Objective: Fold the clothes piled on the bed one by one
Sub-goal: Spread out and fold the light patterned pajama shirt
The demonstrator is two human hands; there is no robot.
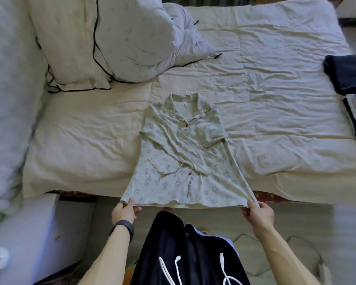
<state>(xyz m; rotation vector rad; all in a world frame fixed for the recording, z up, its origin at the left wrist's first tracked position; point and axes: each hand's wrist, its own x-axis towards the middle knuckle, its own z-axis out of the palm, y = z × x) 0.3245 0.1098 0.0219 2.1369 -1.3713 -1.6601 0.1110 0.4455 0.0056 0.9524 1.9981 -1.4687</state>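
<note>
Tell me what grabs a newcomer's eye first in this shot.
The pale printed shirt laid flat mid-bed, sleeves crossed over its front, with the left hand and right hand pinching its bottom hem corners at the bed's near edge. Next, the black-piped pillow at far left and dark folded clothes at right.

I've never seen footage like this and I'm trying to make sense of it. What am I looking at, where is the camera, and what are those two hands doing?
There is no machine here. A person wears one wide-angle camera on the head, so you look down over their arms at a bed. The left hand, with a dark wristband, and the right hand each pinch a bottom corner of a pale printed button-up shirt. The shirt lies flat on the bed with its sleeves folded across the front, and its hem reaches the bed's near edge. Pillows sit at the far left. At the right edge lies a stack of folded clothes, dark ones on top. The white cables at the bottom hang in front of the person's dark clothing.
</note>
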